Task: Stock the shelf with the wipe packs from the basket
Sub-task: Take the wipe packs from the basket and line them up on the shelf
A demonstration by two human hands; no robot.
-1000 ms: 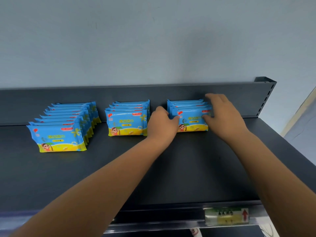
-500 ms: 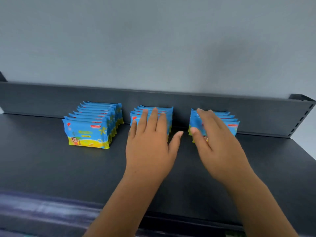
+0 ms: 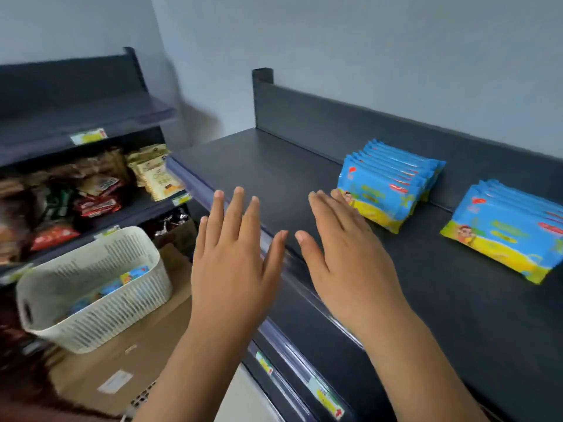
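Two rows of blue and yellow wipe packs stand on the dark shelf: one row near the middle, another at the right edge of view. My left hand hovers flat with spread fingers over the shelf's front edge, holding nothing. My right hand is also flat and empty above the shelf, its fingertips close to the nearer row. A cream slatted basket sits at lower left with a few wipe packs inside.
The basket rests on a brown cardboard box. Behind it, a second shelving unit holds snack packets. Price-label strips run along the front rail of the dark shelf. A grey wall stands behind.
Both hands came off the wipe rows and pulled back toward the shelf's front. The view swung left, bringing the basket and the snack shelves into sight.
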